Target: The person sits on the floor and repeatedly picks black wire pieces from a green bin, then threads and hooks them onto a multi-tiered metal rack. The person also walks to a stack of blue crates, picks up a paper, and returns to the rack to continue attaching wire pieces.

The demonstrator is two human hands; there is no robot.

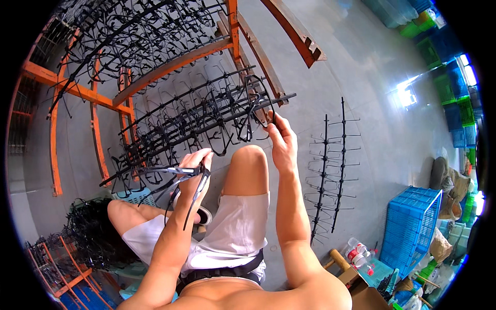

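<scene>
My left hand (195,164) is closed around several thin black and grey curved strips (178,174) that fan out over its back and wrist; their exact kind I cannot make out. My right hand (282,140) pinches a slim black looped frame (273,106) between thumb and fingers. That loop is at the right end of a long black rod rack (206,120) with many thin prongs, on which similar black bent pieces hang. Whether the loop is hooked on the rack or free of it cannot be told.
An orange metal stand (175,64) holding more black racks rises at the far left. Two bare pronged rods (333,170) lie on the grey floor to the right. A blue crate (411,227), plastic bottles (360,254) and a dark heap of pieces (95,230) are nearer me.
</scene>
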